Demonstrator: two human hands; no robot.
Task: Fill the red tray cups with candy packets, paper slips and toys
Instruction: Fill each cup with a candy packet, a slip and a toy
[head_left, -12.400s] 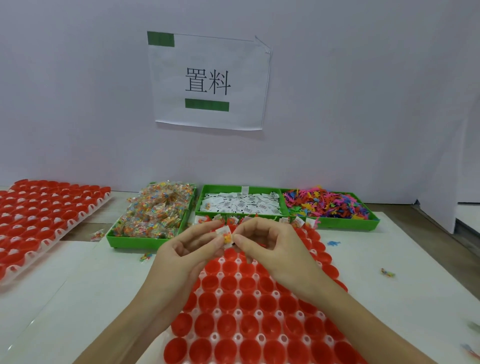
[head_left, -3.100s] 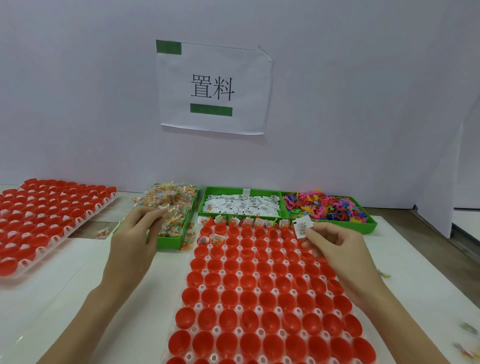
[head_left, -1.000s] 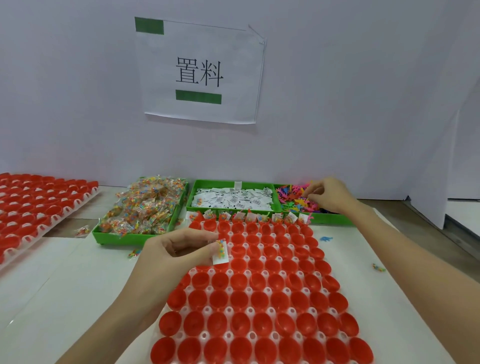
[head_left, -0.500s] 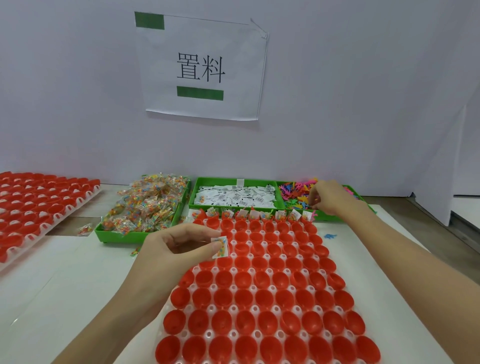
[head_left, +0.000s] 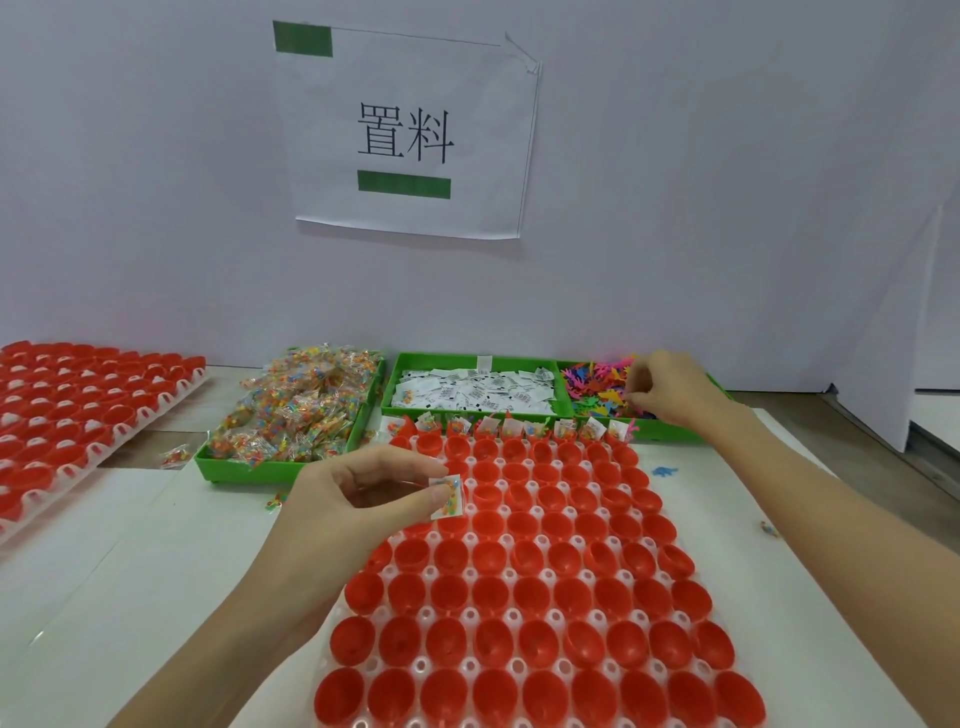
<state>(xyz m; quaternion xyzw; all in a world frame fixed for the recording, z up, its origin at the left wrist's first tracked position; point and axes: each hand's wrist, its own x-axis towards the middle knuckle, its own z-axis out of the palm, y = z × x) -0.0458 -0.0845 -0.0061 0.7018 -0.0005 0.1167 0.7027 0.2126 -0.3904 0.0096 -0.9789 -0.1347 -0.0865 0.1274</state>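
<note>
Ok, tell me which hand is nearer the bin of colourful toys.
Right. The right hand reaches into the toy bin, fingers down among the toys. The left hand is well short of it, over the red tray, pinching a candy packet.

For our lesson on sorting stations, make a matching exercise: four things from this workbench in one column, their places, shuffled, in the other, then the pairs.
Things:
1. candy packets
2. paper slips
3. toys
4. left hand

Places:
A. middle green bin
B. right green bin, under the right hand
C. over the red tray, pinching a packet
D. left green bin

Pairs: 1-D, 2-A, 3-B, 4-C
</note>
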